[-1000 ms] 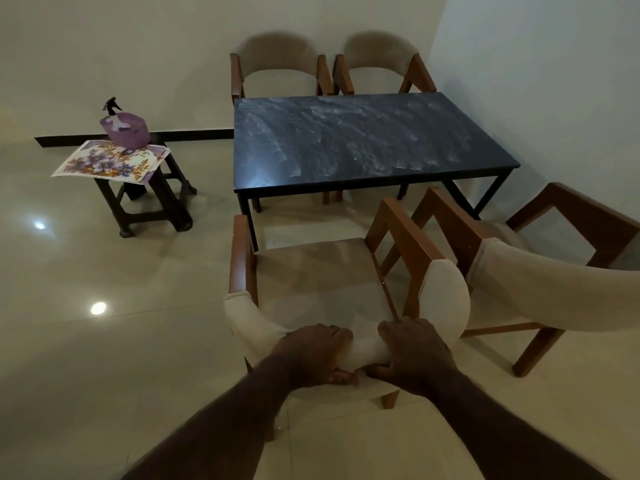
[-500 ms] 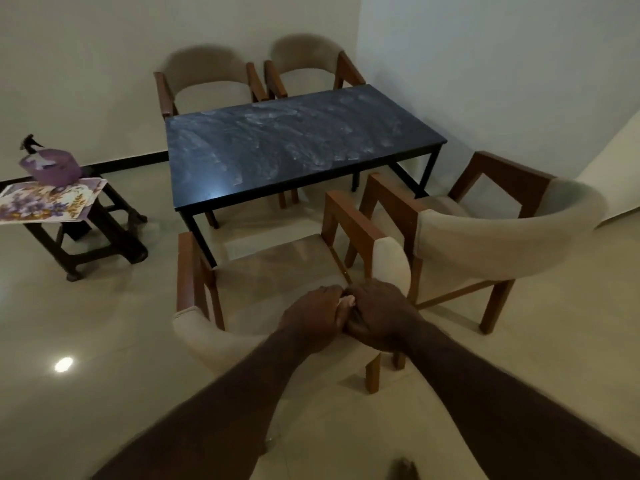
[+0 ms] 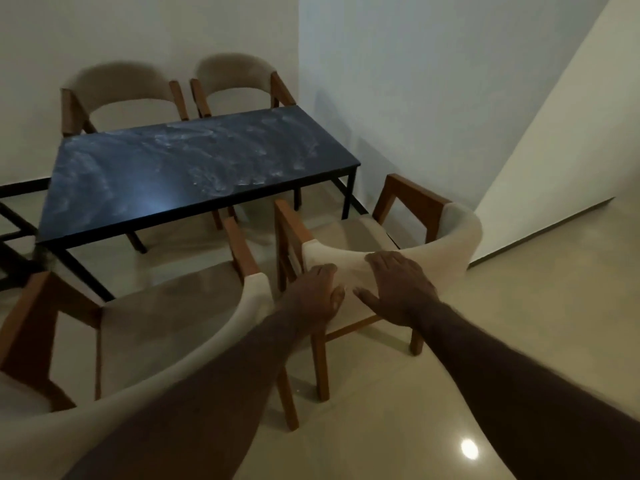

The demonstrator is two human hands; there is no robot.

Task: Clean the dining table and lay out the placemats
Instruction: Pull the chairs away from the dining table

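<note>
The dining table has a dark top smeared with whitish streaks and black metal legs. Nothing lies on it. Two cushioned wooden chairs stand pulled back on my side. Both my hands are on the curved backrest of the right chair. My left hand curls around the backrest near its left end. My right hand has its fingers hooked over the top edge and its thumb spread on the outer face. The left chair sits under my left forearm. No placemats are in view.
Two more chairs stand against the wall behind the table. A dark side stool shows partly at the left edge. A white wall corner lies right of the right chair, with glossy tiled floor around me.
My hands let go of the left chair's backrest and moved right onto the right chair's backrest. My view swung right, so the stool with the placemats and purple bowl left the frame.
</note>
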